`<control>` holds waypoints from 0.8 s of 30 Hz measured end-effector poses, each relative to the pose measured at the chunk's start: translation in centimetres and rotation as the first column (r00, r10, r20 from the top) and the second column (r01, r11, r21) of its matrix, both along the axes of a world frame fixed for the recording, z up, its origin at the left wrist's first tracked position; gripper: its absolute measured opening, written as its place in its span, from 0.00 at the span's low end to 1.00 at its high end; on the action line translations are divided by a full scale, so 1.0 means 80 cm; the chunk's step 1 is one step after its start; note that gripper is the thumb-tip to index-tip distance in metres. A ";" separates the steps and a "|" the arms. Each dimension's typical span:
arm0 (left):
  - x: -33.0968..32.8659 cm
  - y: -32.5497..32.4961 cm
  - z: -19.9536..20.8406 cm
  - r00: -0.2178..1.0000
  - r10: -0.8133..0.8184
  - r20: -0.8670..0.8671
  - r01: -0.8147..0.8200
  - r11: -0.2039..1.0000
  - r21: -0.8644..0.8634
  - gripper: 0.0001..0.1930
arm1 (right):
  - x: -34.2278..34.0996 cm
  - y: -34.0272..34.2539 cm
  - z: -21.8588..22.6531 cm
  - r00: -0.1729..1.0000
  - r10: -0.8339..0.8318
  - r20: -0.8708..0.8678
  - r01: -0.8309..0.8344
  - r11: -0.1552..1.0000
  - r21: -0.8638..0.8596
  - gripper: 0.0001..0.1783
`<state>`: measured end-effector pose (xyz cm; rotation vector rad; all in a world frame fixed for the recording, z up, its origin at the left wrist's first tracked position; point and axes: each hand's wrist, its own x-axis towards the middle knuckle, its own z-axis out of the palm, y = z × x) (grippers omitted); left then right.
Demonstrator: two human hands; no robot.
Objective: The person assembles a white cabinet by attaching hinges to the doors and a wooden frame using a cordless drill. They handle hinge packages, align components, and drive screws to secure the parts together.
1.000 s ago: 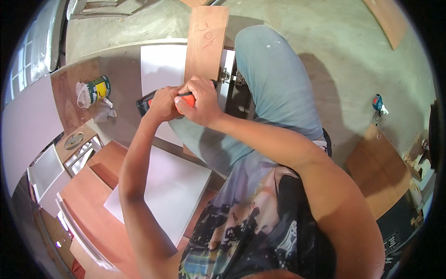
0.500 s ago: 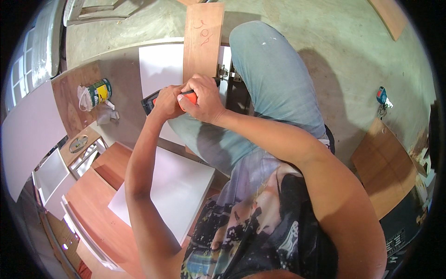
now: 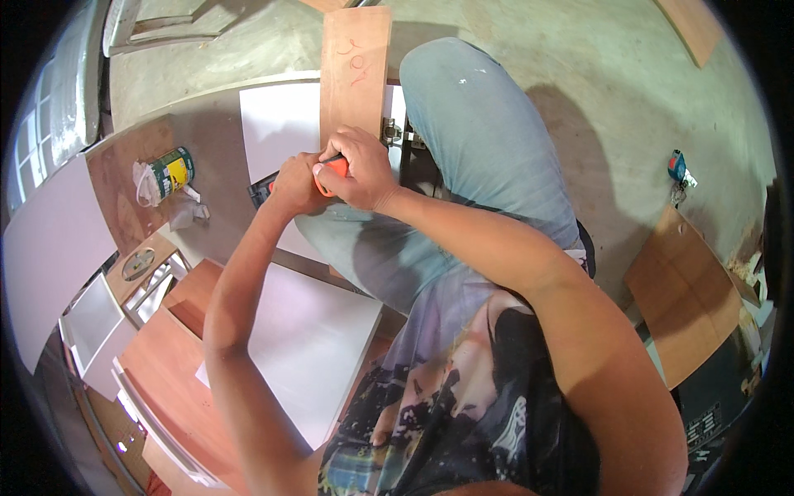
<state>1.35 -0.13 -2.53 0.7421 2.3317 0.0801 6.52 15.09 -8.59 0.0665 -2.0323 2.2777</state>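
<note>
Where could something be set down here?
Widest free patch: the floor between the bent knee and the blue object. The white panel between the left arm and the shirt also shows bare surface. Crowded: where the left hand and right hand grip the orange-and-black tool, near the plank and hinge.

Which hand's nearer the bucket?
Left. The left hand grips the orange tool, right of the bucket; the right hand grips it too, farther right.
</note>
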 end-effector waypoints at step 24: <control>-0.014 0.010 0.004 0.981 -0.164 0.100 0.172 0.982 -0.083 0.14 | 0.042 -0.014 -0.007 0.991 -0.061 -0.121 0.072 0.993 0.093 0.16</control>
